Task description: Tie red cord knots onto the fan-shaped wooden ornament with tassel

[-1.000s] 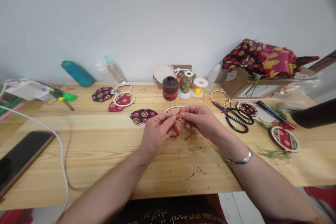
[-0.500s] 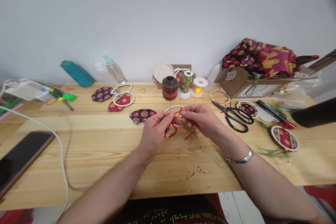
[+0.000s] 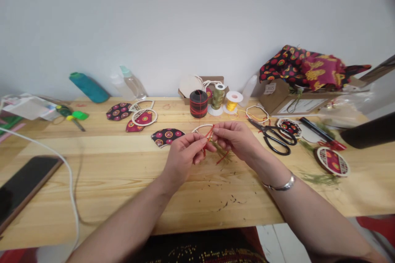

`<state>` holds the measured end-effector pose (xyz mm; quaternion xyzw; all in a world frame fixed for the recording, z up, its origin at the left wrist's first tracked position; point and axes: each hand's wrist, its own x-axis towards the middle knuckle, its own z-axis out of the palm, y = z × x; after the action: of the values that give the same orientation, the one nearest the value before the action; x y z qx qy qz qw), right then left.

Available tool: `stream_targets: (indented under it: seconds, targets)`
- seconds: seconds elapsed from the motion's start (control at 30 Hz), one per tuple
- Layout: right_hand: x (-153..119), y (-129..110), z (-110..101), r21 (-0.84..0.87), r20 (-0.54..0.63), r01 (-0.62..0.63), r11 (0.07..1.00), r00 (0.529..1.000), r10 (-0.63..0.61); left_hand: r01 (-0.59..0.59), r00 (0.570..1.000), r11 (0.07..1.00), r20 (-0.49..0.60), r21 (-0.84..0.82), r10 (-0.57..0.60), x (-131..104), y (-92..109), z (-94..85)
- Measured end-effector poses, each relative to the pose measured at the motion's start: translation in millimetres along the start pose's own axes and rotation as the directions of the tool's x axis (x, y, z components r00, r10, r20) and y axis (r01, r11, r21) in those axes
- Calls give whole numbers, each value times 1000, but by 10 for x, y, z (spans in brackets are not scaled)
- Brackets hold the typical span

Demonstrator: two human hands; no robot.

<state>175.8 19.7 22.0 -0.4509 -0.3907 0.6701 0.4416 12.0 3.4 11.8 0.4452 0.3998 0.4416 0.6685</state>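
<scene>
Above the desk (image 3: 123, 189), the red cord (image 3: 210, 132) slants btwn both grips, L hand (image 3: 182, 155) pinching its nearer part, R hand (image 3: 237, 139) pinching it farther out & to the R.

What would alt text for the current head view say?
Two bare hands, left and right, pinch red cord above a wooden table. Behind them stand spools of red, green and yellow thread; black-handled scissors lie to the right, a phone to the left.
</scene>
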Motion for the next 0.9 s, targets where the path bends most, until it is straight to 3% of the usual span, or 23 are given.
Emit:
stream_targets:
  seconds: [0.9]
  targets:
    - [-5, -23, 14, 14, -31, 13, 1000, 999, -12, -7, 999, 1000, -45, -17, 6, 1, -16, 11]
